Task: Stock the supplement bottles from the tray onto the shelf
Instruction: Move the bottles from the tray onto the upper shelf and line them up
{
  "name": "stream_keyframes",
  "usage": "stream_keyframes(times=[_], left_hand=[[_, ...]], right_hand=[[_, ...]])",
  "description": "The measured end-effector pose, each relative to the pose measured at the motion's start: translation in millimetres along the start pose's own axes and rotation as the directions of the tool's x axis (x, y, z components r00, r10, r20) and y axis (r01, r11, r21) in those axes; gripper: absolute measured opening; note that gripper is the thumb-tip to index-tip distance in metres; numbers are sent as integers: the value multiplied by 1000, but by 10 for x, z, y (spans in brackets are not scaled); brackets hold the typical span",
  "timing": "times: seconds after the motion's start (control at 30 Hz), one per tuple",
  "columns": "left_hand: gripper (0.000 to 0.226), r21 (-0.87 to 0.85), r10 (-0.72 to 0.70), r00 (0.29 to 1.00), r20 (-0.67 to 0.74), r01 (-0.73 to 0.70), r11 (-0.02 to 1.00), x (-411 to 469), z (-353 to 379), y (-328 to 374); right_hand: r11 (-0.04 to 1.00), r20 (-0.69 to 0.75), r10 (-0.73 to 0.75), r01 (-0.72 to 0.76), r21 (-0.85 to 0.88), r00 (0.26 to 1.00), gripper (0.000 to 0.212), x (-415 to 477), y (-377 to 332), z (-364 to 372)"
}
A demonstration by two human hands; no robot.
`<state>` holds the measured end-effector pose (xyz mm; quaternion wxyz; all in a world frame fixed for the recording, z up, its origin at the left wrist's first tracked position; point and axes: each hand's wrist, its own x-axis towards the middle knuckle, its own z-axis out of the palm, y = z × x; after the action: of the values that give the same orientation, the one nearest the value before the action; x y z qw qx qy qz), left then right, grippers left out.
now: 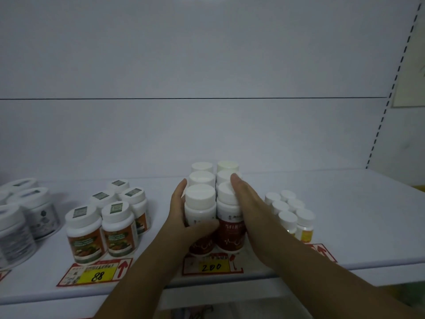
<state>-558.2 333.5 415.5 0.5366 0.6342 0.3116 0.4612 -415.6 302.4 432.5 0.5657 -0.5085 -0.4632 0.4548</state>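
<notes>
Head view: left hand (184,224) tight around front-left bottle (199,203), right hand (250,208) flat against 6-bottle cluster (227,168)

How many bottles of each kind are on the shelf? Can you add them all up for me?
Red-label bottles: 6
Orange-label bottles: 5
Yellow-label bottles: 6
Grey jars: at least 3, more may be cut off at the left edge
Total: at least 20
</notes>
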Motion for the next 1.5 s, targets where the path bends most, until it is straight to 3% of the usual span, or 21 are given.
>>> stream_keyframes(times=[0.07, 0.1, 0.2, 0.27, 0.37, 0.43, 0.5, 0.57, 0.7, 0.8, 0.9, 0.97, 1.03, 1.1, 1.17, 1.27, 1.4, 1.5], left_hand=[[71, -175, -97, 983, -155, 69, 982, 100, -6, -13], [57, -269, -171, 966, -193, 116, 956, 126, -29, -24], [64, -414, -319, 946, -56, 268, 870, 169, -109, -53], [70, -436, -360, 932, -41, 307, 846, 263, -160, -26], [70, -356, -297, 955, 4, 279, 892, 414, -153, 18], [60, -357, -240, 965, 101, 260, 897, 431, -133, -18], [52, -361, -185, 970, 158, 231, 903, 421, -116, -80], [54, -312, -141, 986, 89, 162, 936, 451, -146, -135], [52, -227, -51, 996, 72, 66, 972, 462, -155, -169], [52, -195, -72, 995, 71, 85, 977, 460, -151, -147], [61, -246, -189, 980, 55, 197, 949, 349, -131, -98], [69, -208, -172, 985, -5, 168, 964, 262, -66, 54], [75, -134, -72, 985, -160, 51, 990, 121, -59, 256], [58, 54, 124, 949, -290, -113, 992, -40, -158, 437], [46, 213, 251, 916, -314, -190, 959, -220, -322, 601], [40, 300, 352, 842, -409, -240, 923, -386, -674, 774], [26, 232, 291, 816, -500, -198, 953, -414, -1106, 663], [22, 200, 231, 827, -513, -146, 969, -421, -1310, 405]], right_hand=[[999, -87, 0, -4, -55, 996, 92, 26, -120, -83], [995, -162, -38, 23, -95, 986, 88, 75, -198, -145], [956, -247, -183, 114, -269, 952, 62, 324, -451, -351], [942, -185, -119, 52, -333, 976, 58, 554, -537, -394], [953, -67, 144, -157, -258, 987, 50, 775, -493, -334], [960, 2, 234, -231, -157, 972, 37, 840, -417, -286], [967, 19, 248, -247, -63, 968, 22, 868, -369, -252], [966, 7, 257, -257, -16, 966, 11, 886, -354, -231], [969, 3, 243, -242, -46, 970, 12, 890, -348, -226], [965, 29, 243, -239, -111, 969, 22, 857, -385, -259], [973, -4, 153, -151, -177, 988, 50, 813, -492, -309], [964, -94, -24, -2, -267, 995, 56, 783, -631, -352], [931, -128, -227, 176, -319, 966, 52, 720, -836, -337], [912, -105, -341, 302, -277, 934, 48, 586, -1083, -227], [888, -39, -415, 395, -233, 909, 47, 421, -1251, -42], [848, 104, -467, 478, -229, 878, 44, 100, -1288, 240], [847, 260, -438, 492, -199, 860, 59, -376, -1133, 590], [872, 255, -401, 452, -189, 880, 71, -513, -958, 930]])
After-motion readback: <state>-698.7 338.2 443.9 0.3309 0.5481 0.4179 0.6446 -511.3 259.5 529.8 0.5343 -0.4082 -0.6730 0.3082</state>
